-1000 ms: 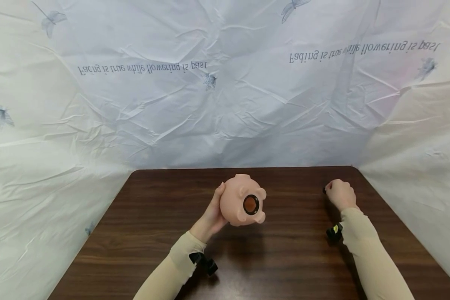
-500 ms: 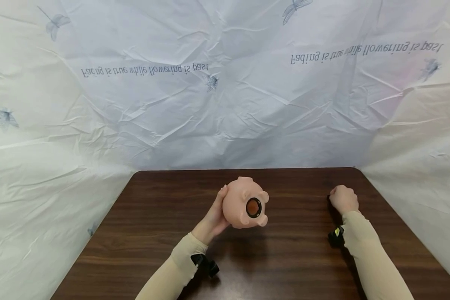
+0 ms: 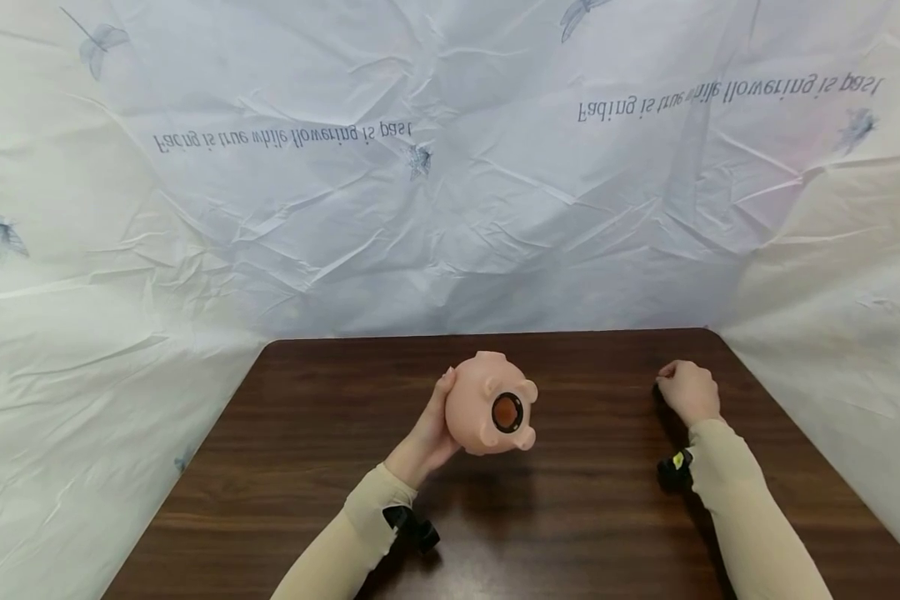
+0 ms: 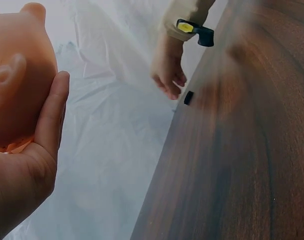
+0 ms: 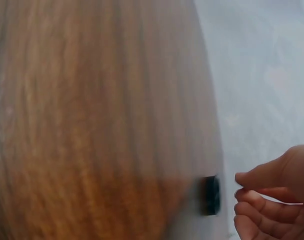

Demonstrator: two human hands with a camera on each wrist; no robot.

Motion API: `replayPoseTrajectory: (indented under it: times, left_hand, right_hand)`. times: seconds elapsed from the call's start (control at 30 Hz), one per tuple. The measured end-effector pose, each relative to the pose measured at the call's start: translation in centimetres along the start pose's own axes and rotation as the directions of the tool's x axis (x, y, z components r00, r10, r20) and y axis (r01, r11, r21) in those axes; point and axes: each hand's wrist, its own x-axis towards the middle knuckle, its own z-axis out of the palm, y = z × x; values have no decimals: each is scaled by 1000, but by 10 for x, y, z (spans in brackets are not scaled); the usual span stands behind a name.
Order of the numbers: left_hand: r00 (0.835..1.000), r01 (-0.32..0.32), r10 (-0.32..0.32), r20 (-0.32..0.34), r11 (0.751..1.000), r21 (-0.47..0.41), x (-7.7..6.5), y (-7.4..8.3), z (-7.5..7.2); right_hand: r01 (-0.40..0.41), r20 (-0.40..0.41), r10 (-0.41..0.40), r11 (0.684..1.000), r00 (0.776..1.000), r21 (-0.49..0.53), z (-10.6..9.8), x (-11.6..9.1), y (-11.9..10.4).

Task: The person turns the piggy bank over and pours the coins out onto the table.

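My left hand [image 3: 423, 442] grips a pink piggy bank [image 3: 467, 408] and holds it above the table, tilted so its underside and stubby feet face me. A round hole with a black rim [image 3: 521, 412] shows in that underside. Over at the table's right side, my right hand [image 3: 692, 392] has its fingers loosely bent, with nothing between them. Just off its fingertips, a small black piece [image 5: 212, 195] stands on the tabletop, apart from the hand. The left wrist view also shows this black piece [image 4: 189, 97] near the table edge; its exact kind is unclear.
The dark wooden table [image 3: 330, 400] has rounded far corners. Wrinkled pale sheeting [image 3: 450, 233] with printed words and leaves hangs behind it and at both sides. A black wrist camera [image 3: 412, 529] is strapped to the left sleeve, another [image 3: 675, 471] to the right.
A second ago the black piece stuck out from my right fingers; now it stands apart from them on the table. That hand has shifted slightly right. The piggy bank has hardly moved.
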Motion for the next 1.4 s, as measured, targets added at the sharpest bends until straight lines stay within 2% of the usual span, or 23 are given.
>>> replayPoseTrajectory:
  times: [0.1, 0.27, 0.6, 0.87, 1.17, 1.4]
  left_hand:
    - [1000, -1, 1, -3, 1000, 1, 1, 0, 1]
    - [1000, 13, -13, -9, 1000, -1, 0, 0, 4]
    - [1000, -5, 5, 15, 1000, -27, -1, 0, 9]
    - [1000, -12, 12, 9, 999, -50, -1, -2, 11]
    - [999, -29, 27, -24, 998, -55, -4, 0, 8]
    - [1000, 1, -2, -19, 998, -57, -5, -2, 11]
  right_hand:
    - [71, -57, -70, 997, 996, 19, -5, 0, -8]
    - [163, -96, -157, 985, 983, 58, -15, -5, -26]
    - [273, -11, -275, 951, 962, 146, -38, -30, -80]
    - [362, 45, -378, 909, 925, 207, -37, -54, -111]
    - [471, 109, -531, 816, 840, 335, -32, -77, -127]
    - [531, 157, -654, 711, 740, 460, -21, -92, -139]
